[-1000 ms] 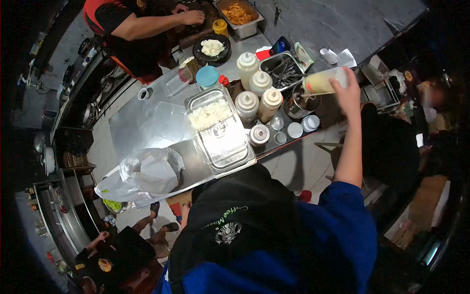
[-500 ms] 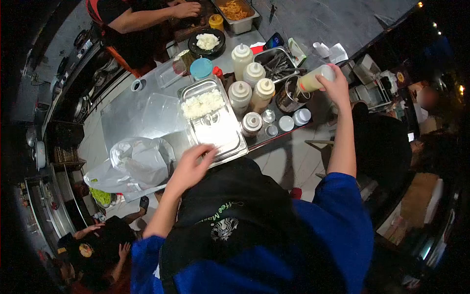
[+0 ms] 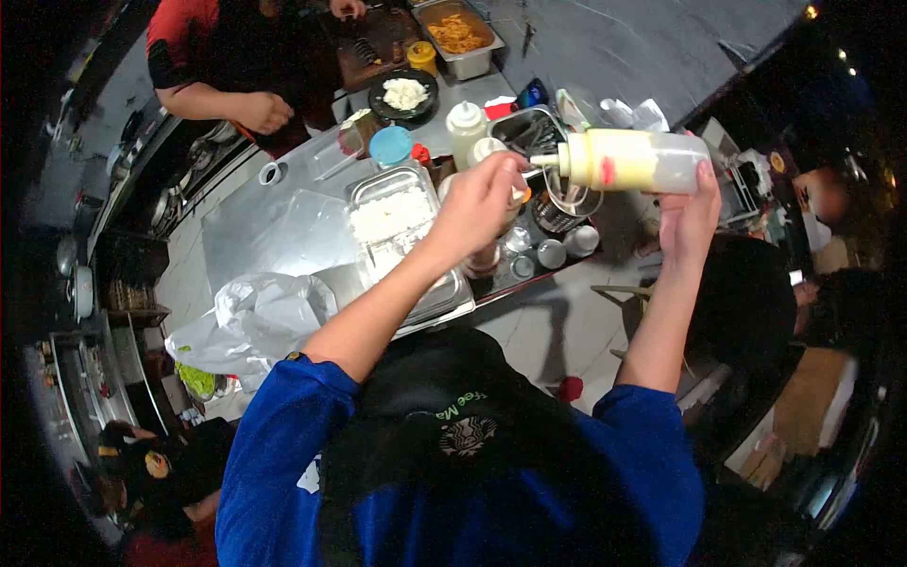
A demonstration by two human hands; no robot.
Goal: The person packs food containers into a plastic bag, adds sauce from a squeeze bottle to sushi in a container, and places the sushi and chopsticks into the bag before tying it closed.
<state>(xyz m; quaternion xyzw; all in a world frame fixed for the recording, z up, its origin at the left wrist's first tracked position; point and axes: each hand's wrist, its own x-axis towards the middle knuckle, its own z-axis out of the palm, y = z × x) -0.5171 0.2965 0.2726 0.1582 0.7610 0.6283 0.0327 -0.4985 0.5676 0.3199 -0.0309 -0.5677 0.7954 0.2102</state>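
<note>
A squeeze bottle (image 3: pixel 628 161) with pale yellow sauce and a red mark lies level in the air, its nozzle pointing left. My right hand (image 3: pixel 694 198) is closed around its base end. My left hand (image 3: pixel 482 203) is pinched at the nozzle's tip; whatever is between the fingertips is too small to make out. Below the left forearm sits a steel tray (image 3: pixel 456 304) with white rice (image 3: pixel 387 215). Another squeeze bottle (image 3: pixel 466 128) stands behind the left hand, which partly hides several more.
Jars with pale lids (image 3: pixel 581 240) line the table's near edge beside a dark can (image 3: pixel 556 214). A plastic bag (image 3: pixel 269 312) lies at left. Farther back are a black bowl (image 3: pixel 427 106) of white food and a steel pan (image 3: pixel 472 64). A co-worker's hand (image 3: pixel 265 111) is across the table.
My right hand has raised the squeeze bottle, tipping it level with the nozzle leftward. My left hand has moved from the tray's near edge up to the nozzle. The co-worker has shifted.
</note>
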